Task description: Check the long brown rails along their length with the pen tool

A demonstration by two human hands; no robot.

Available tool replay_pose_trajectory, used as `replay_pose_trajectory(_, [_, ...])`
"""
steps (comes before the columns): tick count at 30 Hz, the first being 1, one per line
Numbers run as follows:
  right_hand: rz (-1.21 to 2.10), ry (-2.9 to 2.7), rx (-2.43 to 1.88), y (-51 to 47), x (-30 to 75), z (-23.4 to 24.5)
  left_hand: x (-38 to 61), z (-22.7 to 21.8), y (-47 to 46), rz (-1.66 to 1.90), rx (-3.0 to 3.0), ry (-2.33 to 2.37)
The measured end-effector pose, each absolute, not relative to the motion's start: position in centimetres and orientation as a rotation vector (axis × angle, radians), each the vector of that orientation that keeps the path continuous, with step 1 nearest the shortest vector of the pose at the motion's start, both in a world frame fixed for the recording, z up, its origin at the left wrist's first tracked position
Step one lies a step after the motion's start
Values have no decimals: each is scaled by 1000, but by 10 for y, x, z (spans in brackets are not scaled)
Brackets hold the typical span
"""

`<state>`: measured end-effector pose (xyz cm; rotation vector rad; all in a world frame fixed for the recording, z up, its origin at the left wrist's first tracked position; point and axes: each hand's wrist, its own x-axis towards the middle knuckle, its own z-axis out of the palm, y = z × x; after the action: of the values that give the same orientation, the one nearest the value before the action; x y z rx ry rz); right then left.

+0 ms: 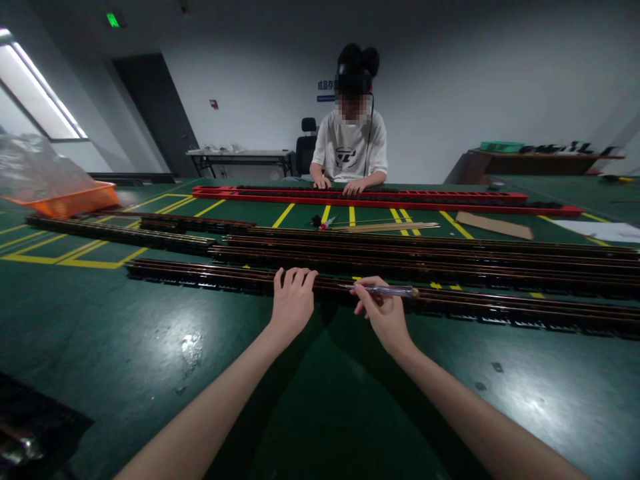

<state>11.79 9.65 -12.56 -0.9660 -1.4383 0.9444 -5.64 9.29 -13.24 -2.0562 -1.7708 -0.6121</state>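
My left hand (291, 298) lies on the nearest long dark rail (200, 275), fingers curled over its top edge. My right hand (381, 311) holds a clear-handled screwdriver (387, 290) sideways over the same rail, its tip pointing left toward my left hand. The rail runs left to right across the green table (150, 347).
Several more dark rails (400, 250) lie behind the nearest one. Across the table a person in a white shirt (350, 150) has both hands on long red rails (375, 197). An orange tray (75, 200) sits far left, thin wooden sticks (390, 227) and cardboard (493, 225) mid-table.
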Motion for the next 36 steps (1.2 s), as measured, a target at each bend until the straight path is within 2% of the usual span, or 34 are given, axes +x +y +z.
replay_pose_trajectory(36, [971, -1445, -939, 98, 118, -128, -61, -136, 96, -632, -2019, -1830])
